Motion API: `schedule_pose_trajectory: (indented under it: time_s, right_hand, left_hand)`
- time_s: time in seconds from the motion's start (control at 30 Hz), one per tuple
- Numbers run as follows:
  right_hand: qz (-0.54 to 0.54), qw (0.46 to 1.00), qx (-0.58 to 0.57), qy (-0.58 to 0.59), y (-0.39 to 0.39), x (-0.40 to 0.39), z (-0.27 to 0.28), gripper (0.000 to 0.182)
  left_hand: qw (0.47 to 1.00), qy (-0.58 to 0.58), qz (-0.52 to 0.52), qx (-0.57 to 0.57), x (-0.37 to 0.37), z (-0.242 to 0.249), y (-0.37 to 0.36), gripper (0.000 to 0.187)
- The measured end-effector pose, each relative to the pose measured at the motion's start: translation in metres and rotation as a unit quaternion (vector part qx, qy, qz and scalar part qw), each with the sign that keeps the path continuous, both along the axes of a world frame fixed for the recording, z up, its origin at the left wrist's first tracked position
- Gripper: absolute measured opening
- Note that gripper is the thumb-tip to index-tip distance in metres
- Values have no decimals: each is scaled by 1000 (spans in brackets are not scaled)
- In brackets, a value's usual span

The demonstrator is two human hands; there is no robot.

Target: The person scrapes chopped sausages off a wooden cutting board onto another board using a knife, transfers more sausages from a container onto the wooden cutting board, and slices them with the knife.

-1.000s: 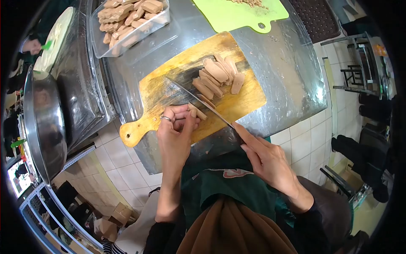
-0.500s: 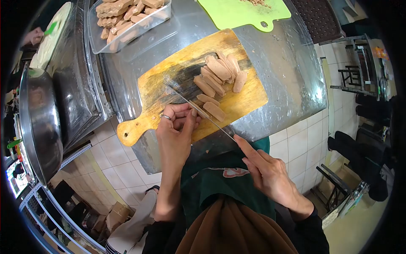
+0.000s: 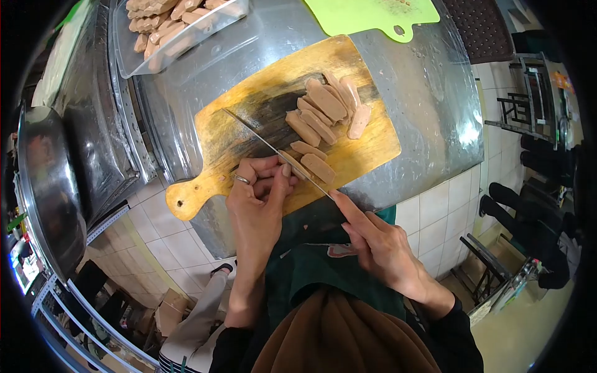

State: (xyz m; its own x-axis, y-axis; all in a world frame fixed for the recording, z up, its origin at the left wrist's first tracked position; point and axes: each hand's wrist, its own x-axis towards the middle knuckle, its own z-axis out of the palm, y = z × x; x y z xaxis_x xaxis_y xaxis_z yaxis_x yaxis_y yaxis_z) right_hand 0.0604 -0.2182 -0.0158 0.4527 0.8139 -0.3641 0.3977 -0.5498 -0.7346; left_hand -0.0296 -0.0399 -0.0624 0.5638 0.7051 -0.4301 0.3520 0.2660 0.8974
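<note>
A worn wooden cutting board [image 3: 249,93] lies on a steel counter. Several sliced sausage pieces [image 3: 323,109] are piled at its right side, and two more slices [image 3: 317,166] lie beside the blade. My right hand [image 3: 373,242] grips the handle of a long knife [image 3: 261,140], index finger stretched along its spine, the blade angled across the board. My left hand [image 3: 258,193], wearing a ring, pins a small sausage piece [image 3: 294,171] against the board right at the blade.
A clear plastic tub of whole sausages [image 3: 174,25] stands at the back left. A green cutting board [image 3: 367,12] lies at the back. A large steel bowl [image 3: 50,180] sits to the left. Tiled floor lies below the counter edge.
Another slice has come off and lies beside the blade. The knife has shifted slightly left, toward my left fingers. The view has moved a little.
</note>
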Motion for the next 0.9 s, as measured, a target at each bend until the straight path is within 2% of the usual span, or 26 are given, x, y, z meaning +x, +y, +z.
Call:
schedule_pose_trajectory:
  time_s: [0.17, 0.33, 0.83, 0.9]
  right_hand:
    - [-5, 999, 20, 24, -6, -1, -4, 62]
    - [1, 1000, 6, -10, 16, 1, -19, 60]
    - [-6, 993, 63, -97, -12, -4, -23, 58]
    - [16, 992, -4, -122, -11, -2, -10, 57]
  left_hand:
    - [1000, 7, -6, 7, -1, 1, 1, 15]
    - [1000, 21, -1, 17, 1, 2, -1, 16]
    - [997, -15, -19, 77, -1, -4, -5, 11]
    - [997, -29, -19, 70, -4, -7, -5, 14]
